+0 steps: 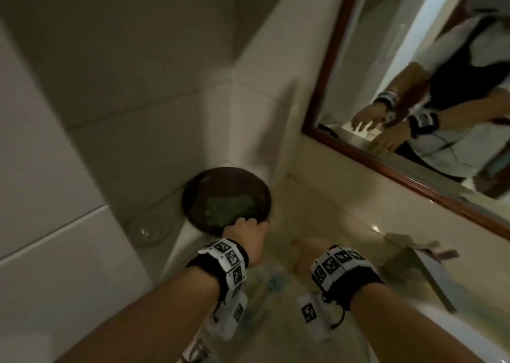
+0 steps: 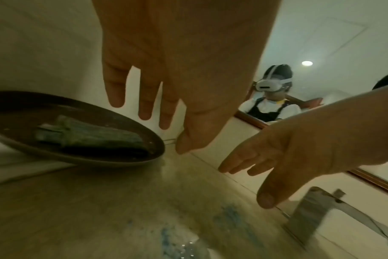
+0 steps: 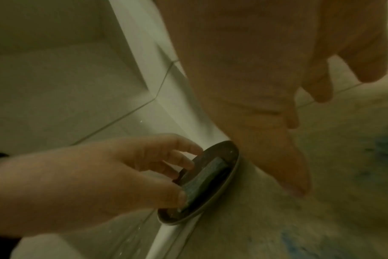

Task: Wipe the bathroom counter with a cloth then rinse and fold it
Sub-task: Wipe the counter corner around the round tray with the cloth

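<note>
A folded green cloth (image 1: 229,209) (image 2: 89,138) (image 3: 207,177) lies in a dark brown round dish (image 1: 193,191) (image 2: 122,163) (image 3: 230,149) at the far left corner of the beige counter (image 1: 331,219). My left hand (image 1: 245,223) (image 2: 144,101) (image 3: 166,168) hovers over the dish's near rim with loosely spread fingers and holds nothing; its thumb is close to the cloth's edge. My right hand (image 1: 309,249) (image 2: 244,168) (image 3: 299,113) hangs open above the counter, just right of the dish, and is empty.
Blue smears (image 1: 273,282) (image 2: 230,215) (image 3: 295,240) mark the counter below my wrists. A metal faucet (image 1: 422,263) (image 2: 310,210) stands to the right by the white sink rim (image 1: 469,335). A wood-framed mirror (image 1: 414,86) backs the counter. A clear glass (image 1: 149,231) sits on the lower left ledge.
</note>
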Demonstrator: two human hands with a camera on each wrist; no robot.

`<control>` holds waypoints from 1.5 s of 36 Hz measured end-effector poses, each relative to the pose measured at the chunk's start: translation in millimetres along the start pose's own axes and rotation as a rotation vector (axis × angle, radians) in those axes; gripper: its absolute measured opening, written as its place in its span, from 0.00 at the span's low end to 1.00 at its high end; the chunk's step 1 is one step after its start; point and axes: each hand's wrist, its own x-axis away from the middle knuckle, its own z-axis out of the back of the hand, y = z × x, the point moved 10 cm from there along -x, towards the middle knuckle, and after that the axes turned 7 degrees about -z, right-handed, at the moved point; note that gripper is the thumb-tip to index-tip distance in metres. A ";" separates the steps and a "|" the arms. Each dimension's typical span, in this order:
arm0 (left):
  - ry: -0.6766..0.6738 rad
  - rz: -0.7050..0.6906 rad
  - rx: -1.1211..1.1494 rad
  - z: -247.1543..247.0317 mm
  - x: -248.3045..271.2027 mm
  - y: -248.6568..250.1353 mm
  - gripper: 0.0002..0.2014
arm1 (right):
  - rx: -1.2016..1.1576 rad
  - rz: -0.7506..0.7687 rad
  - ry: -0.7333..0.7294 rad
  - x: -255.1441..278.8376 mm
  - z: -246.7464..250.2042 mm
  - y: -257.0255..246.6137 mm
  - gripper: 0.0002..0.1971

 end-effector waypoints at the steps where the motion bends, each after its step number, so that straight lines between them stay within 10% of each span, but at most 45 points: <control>1: -0.005 0.026 0.007 0.1 1.5 -7.6 0.24 | 0.014 0.017 0.036 -7.3 1.9 -4.1 0.29; 7: -0.016 0.143 0.063 -1.9 -2.7 -65.5 0.22 | 0.133 0.189 0.150 -34.6 26.5 -64.1 0.13; 21: 0.165 0.440 0.103 0.1 -49.4 -167.7 0.28 | -0.158 0.077 0.221 -107.8 83.6 -111.5 0.17; 31: 0.114 0.346 0.116 -21.2 -73.3 -174.9 0.40 | -0.274 0.023 0.098 -140.6 69.0 -116.8 0.34; 37: 0.123 0.328 0.080 -10.6 -77.7 -175.5 0.28 | -0.247 0.088 0.087 -135.3 74.0 -122.3 0.26; 44: 0.135 0.206 0.117 2.9 -90.2 -155.7 0.48 | -0.551 0.276 0.133 -110.7 86.6 -119.7 0.16; 54: 0.065 0.026 0.056 40.1 -113.8 -82.9 0.23 | -0.718 0.149 0.153 -75.1 113.9 -23.9 0.25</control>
